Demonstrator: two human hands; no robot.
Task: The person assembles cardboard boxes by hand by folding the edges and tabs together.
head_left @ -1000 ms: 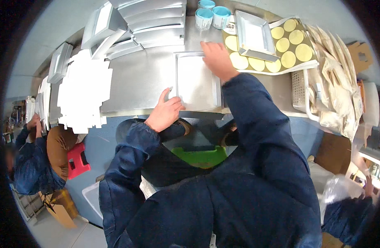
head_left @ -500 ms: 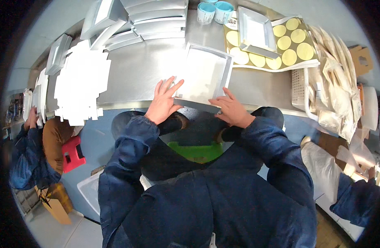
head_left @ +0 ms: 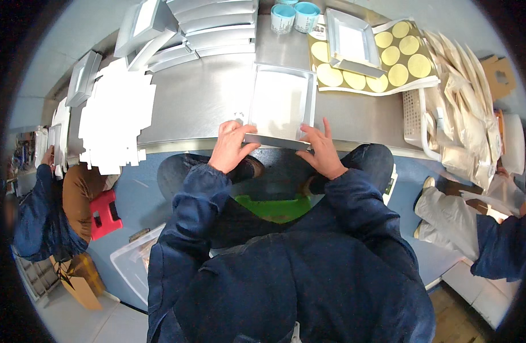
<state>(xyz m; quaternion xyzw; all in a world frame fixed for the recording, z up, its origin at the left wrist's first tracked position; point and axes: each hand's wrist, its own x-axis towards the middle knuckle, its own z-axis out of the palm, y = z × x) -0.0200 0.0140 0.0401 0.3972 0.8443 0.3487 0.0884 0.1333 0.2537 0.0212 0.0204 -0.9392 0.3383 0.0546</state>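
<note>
A shallow grey cardboard box (head_left: 282, 98), its inside white, lies on the metal table in front of me. Its near wall stands up at the table's edge. My left hand (head_left: 230, 150) pinches the near left corner, thumb outside and fingers over the wall. At the near right corner my right hand (head_left: 324, 154) has thumb and forefinger closed on the wall, with another finger raised. A second grey box (head_left: 379, 71) rests on a sheet of round gold stickers (head_left: 398, 75) to the right.
Grey boxes (head_left: 217, 27) are stacked at the back left, beside flat white card blanks (head_left: 119, 117). Two blue-and-white cups (head_left: 282, 20) stand behind. On the right are a white basket (head_left: 412, 117) and plastic-wrapped packs (head_left: 460, 103). People sit at both sides.
The box has turned to lie squarer to the table edge and shifted slightly left. My right hand has moved down and closed on the corner. The person at right has shifted.
</note>
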